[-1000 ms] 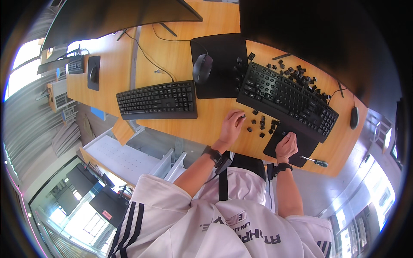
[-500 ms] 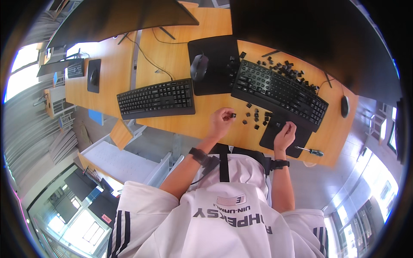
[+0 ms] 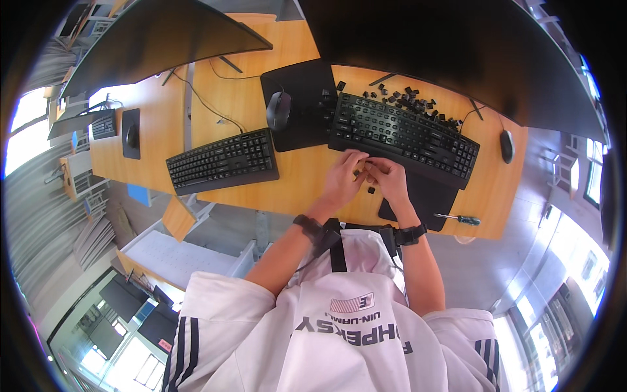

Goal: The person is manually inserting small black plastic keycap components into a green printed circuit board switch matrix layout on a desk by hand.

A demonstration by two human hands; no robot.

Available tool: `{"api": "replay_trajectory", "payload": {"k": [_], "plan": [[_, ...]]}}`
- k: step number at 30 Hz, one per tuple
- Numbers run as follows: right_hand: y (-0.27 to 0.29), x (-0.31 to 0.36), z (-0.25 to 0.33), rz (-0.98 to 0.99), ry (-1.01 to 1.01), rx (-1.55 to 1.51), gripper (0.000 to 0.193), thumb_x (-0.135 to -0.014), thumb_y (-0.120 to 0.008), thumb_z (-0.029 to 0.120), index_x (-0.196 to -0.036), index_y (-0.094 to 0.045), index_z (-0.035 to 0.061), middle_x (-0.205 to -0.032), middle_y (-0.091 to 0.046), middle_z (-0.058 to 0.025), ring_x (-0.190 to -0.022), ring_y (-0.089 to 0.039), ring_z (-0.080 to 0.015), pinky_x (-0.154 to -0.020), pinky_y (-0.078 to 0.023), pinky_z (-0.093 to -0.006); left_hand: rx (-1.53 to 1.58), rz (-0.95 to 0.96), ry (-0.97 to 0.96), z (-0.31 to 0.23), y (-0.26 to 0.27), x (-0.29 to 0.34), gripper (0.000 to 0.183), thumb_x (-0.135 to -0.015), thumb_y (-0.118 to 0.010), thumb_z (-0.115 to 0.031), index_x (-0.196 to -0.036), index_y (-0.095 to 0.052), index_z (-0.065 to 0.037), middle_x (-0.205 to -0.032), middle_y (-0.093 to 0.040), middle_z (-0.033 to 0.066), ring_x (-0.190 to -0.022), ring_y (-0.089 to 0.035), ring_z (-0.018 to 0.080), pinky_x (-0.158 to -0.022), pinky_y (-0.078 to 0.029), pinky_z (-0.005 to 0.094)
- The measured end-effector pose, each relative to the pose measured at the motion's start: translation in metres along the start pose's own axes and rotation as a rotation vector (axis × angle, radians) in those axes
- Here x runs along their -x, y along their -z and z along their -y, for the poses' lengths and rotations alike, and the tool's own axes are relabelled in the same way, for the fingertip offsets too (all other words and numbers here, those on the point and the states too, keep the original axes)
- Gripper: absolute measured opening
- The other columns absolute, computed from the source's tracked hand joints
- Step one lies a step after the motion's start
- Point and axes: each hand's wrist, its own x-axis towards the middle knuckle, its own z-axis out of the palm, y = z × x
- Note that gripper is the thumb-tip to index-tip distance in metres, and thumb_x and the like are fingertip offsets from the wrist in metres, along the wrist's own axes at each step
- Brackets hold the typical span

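Just in front of a black keyboard with many of its keycaps off, my two hands meet over the wooden desk. My left hand pinches a small black keycap between thumb and fingers. Close against it, my right hand is closed in a pinch too; a dark bit shows at its fingertips, too small to name. One loose keycap lies on the desk below the fingers. My hands hide other keycaps there. Behind the keyboard, many loose keycaps lie in a scattered heap.
Right of my hands lie a dark mat and a screwdriver. A second keyboard sits left, beside a mouse on a black mouse pad. Another mouse is far right. Large monitors stand behind.
My right hand has moved left and up from the dark mat to join my left hand. My left hand still pinches a keycap. The view has shifted slightly.
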Motion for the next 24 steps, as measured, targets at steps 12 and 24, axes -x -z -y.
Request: {"api": "replay_trajectory", "payload": {"k": [12,24], "plan": [[0.004,-0.068,0.019,-0.292,0.194,0.450,0.017,-0.093,-0.068,0.021,-0.091,-0.069,0.0036,-0.082,-0.069,-0.0061,-0.068,-0.065,-0.0190,-0.061,-0.052,-0.0322,-0.475,-0.221,-0.097,0.027,-0.009,-0.058,0.032,-0.084,-0.068,-0.009,-0.115,-0.065,-0.011,-0.134,-0.047,0.0139,-0.129,-0.042,0.0383,-0.103,-0.036,0.0494],[-0.005,-0.060,0.020,-0.257,0.335,0.720,0.012,-0.091,-0.067,0.016,-0.101,-0.069,0.0091,-0.092,-0.063,-0.0037,-0.069,-0.062,-0.0196,-0.064,-0.051,-0.0336,-0.386,-0.252,-0.197,0.050,-0.008,-0.049,0.024,-0.083,-0.072,-0.010,-0.107,-0.069,-0.012,-0.138,-0.049,0.0108,-0.130,-0.042,0.0372,-0.102,-0.036,0.0498]]}}
